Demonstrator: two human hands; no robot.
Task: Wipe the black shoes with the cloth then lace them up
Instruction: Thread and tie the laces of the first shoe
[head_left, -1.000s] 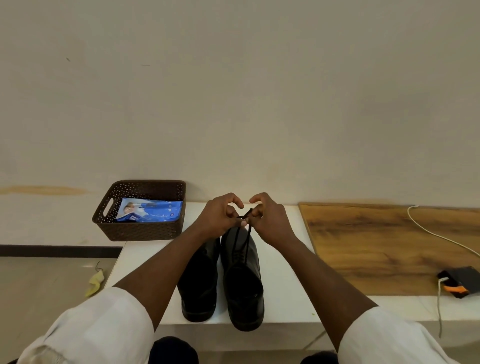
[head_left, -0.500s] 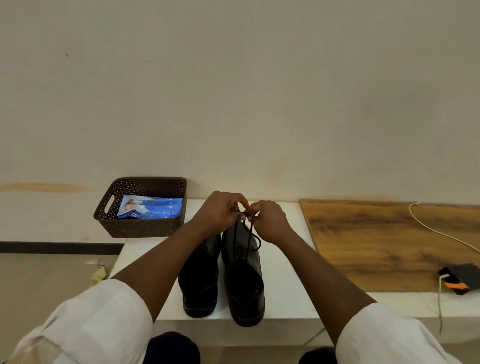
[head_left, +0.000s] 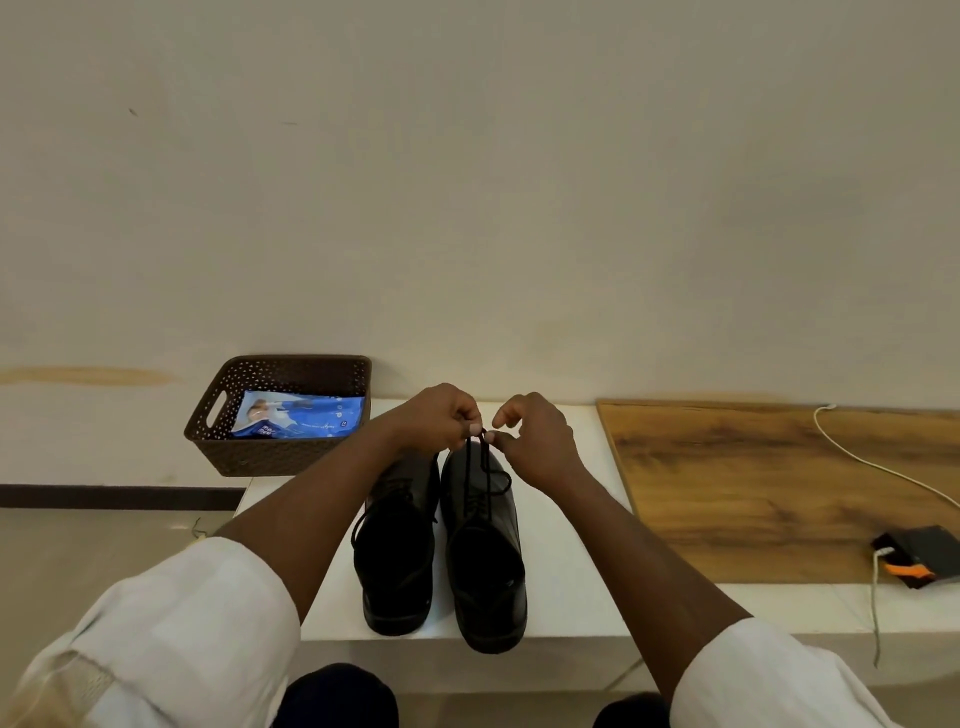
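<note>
We see a plain pale wall (head_left: 467, 182) filling most of the view, rising behind the point where our two hands meet. Under the grip runs a white bench (head_left: 566, 545), and to the right of the grip a wooden board (head_left: 753, 483) lies flat on it. Left of the grip and slightly behind it sits a brown perforated basket (head_left: 249, 457) with a blue packet (head_left: 301, 418) inside.

Directly below the grip stand two black shoes side by side, toes toward us. The right shoe (head_left: 485, 561) lies straight beneath our fingers; the left shoe (head_left: 397, 551) is just beside it, under our left forearm, its lace hanging in a loose loop on its outer side.

Far right of the grip, near the board's front corner, a small black and orange device (head_left: 914, 558) rests with a white cable (head_left: 883, 467) running across the board.

Our left hand (head_left: 439, 421) is curled, thumb and fingers pinching the black lace (head_left: 478, 467) of the right shoe. Our right hand (head_left: 535, 436) is also curled, its fingertips pinching the same lace just beside the left; the strands drop from the pinch to the eyelets, one bowing out to the right. We see no cloth.
</note>
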